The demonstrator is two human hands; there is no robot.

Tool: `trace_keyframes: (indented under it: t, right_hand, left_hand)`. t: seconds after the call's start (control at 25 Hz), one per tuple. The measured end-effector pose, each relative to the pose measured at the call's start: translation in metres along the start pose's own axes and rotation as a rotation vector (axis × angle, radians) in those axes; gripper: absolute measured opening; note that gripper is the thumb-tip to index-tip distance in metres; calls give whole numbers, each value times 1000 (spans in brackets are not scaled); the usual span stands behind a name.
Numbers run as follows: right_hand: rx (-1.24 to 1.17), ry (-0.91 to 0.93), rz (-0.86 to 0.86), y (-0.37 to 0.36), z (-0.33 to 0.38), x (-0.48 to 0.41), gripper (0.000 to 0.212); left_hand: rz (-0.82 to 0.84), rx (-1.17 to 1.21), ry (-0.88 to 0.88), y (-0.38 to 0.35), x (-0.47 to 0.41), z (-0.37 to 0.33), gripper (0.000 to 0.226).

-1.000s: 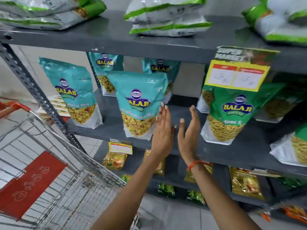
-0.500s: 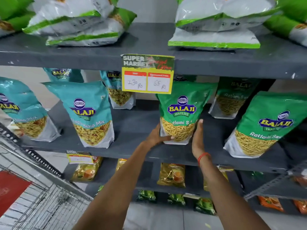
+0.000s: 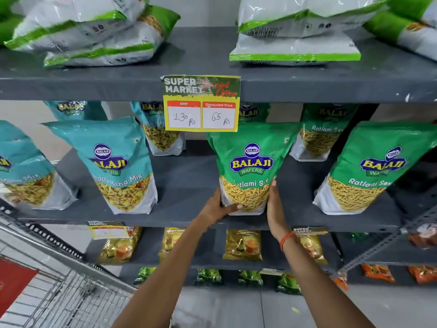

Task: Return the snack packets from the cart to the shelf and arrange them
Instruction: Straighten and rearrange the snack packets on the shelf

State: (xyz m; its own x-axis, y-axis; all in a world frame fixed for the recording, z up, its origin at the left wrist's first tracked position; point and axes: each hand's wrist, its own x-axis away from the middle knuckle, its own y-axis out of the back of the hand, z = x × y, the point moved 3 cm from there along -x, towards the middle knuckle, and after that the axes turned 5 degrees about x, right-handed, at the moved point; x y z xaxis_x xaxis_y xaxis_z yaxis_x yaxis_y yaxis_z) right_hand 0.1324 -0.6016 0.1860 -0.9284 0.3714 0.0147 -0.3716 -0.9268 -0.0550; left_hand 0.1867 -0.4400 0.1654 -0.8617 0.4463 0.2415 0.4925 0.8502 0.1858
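A green Ratlami Sev packet (image 3: 250, 166) stands upright at the front of the grey middle shelf (image 3: 189, 185). My left hand (image 3: 218, 207) grips its lower left corner, thumb across the front. On the packet's lower right side my right hand (image 3: 274, 209) lies flat, fingers pointing up. Another green packet (image 3: 376, 166) stands to the right, and two more stand behind. A teal Khatta Mitha Mix packet (image 3: 118, 164) stands to the left, with more teal ones beside and behind it. The wire cart (image 3: 59, 292) fills the bottom left corner; no packets show in its visible part.
A yellow price tag (image 3: 201, 104) hangs from the upper shelf edge above the held packet. White-and-green packets (image 3: 298, 31) lie flat on the top shelf. Smaller yellow, green and orange packets fill the lower shelves. A slotted metal upright (image 3: 390, 242) crosses at the right.
The view swung right from the teal packets to the green ones. Both hands left the teal packet and closed on the sides of the green Ratlami Sev packet, which they still hold.
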Motion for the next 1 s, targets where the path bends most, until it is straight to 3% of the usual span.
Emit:
trace_keyframes:
  t: [0.08,0.16,0.28,0.4,0.64,0.68,0.76,0.88,1.0]
  right_hand:
    - [-20,35,-58,6,9,1,30]
    - [-16,129,-168,15,20,-3,23]
    - [40,238,-240,22,36,-11,13]
    - [130,290,-252,24,44,-13,15]
    - [103,236,-380,35,52,-14,20]
    - [96,208,-362,35,50,-14,21]
    - [57,118,-229,33,41,-12,20]
    - [91,-11,44,25,18,0,65]
    - [218,-57,131,22,-4,9,84]
  left_hand:
    - [25,41,-41,1,4,-11,86]
    - [-57,231,-140,8,8,-28,79]
    - [-277,533,-263,18,15,-50,41]
    - [-365,585,-287,16,17,-63,6]
    - [-347,614,-301,14,12,-64,8]
    - [-328,609,-293,14,12,-63,7]
    - [-236,545,-267,11,11,-58,27]
    - [-49,261,-199,1,12,-38,62]
    - [-42,41,-137,-5,7,-21,84]
